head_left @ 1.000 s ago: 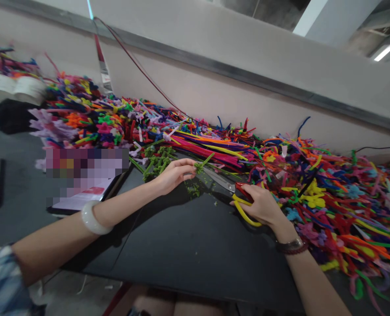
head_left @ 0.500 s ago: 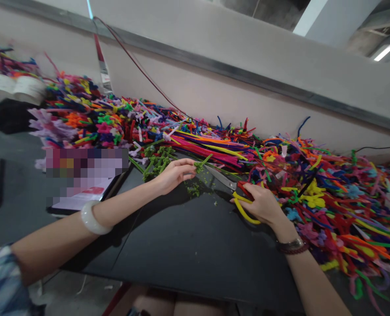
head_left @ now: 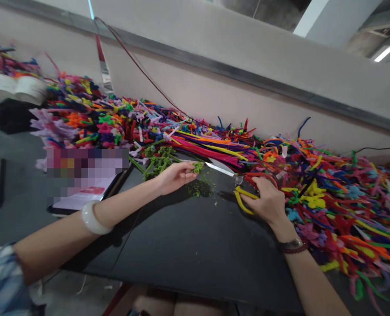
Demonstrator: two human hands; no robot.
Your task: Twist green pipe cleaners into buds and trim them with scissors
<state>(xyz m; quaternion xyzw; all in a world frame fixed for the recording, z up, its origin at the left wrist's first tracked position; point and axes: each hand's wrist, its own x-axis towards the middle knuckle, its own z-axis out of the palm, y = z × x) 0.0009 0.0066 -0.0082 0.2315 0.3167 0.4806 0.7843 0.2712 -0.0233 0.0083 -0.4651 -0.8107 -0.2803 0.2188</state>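
Observation:
Between its fingertips my left hand (head_left: 179,177) pinches a green pipe cleaner piece (head_left: 198,167) above the table. My right hand (head_left: 270,201) grips scissors (head_left: 244,193) with one red and one yellow handle, spread apart. Their blades (head_left: 221,168) point left, the tips close to the green piece. Green fuzz clippings (head_left: 198,188) lie on the dark tabletop (head_left: 195,245) beneath. Left of my left hand is a heap of twisted green pipe cleaners (head_left: 160,161).
A long bank of colourful pipe cleaners (head_left: 316,193) runs along the wall, with straight pink and yellow ones (head_left: 211,149) behind my hands. A partly blurred tablet or phone (head_left: 92,193) lies by my left forearm. White cups (head_left: 30,89) stand at far left.
The scissors' handles have spread and the tool has turned slightly in my right hand. The green piece in my left hand looks shorter, its protruding strand gone. More clippings lie below.

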